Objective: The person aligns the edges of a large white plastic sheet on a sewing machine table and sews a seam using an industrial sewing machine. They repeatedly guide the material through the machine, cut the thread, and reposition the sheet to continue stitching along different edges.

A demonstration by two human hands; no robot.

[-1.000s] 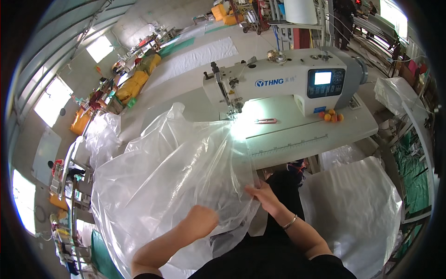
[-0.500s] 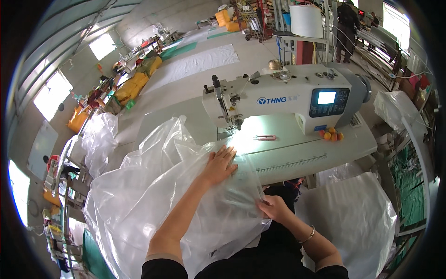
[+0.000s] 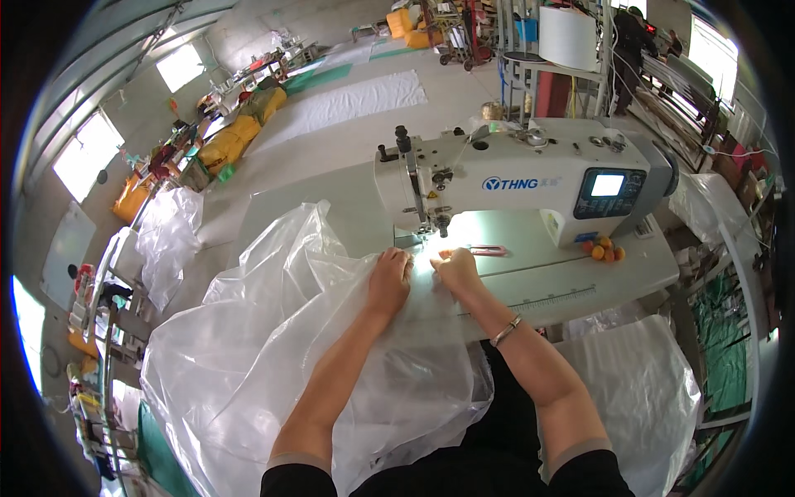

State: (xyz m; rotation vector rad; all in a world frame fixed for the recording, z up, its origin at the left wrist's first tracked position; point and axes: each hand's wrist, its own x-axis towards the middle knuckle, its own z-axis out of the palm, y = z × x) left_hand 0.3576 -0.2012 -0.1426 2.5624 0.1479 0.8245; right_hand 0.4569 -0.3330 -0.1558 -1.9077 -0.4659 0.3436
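A large translucent plastic sheet (image 3: pixel 248 356) lies bunched over the near left of the sewing table and hangs down toward my lap. My left hand (image 3: pixel 389 282) is closed, fingers bent on the sheet's upper edge just in front of the needle area. Close to its right, my right hand (image 3: pixel 457 272) is pinched at the same edge, with bright lamp glare around the fingertips. The white sewing machine (image 3: pixel 513 178) stands right behind both hands, its needle and presser foot just above them. A slim pink-red tool (image 3: pixel 487 250) rests on the table beside my right hand.
Small orange and red fruits (image 3: pixel 609 251) sit by the machine's base. A white thread cone (image 3: pixel 568 38) stands behind it. More plastic sheeting (image 3: pixel 633 398) hangs at the right. A person in dark clothes (image 3: pixel 632 50) stands at the far right. Yellow bundles (image 3: pixel 222 145) line the left.
My right hand has moved up and left from the sheet's near right edge to the needle area. My left hand has drawn in from lying flat to closed fingers. The view has shifted slightly.
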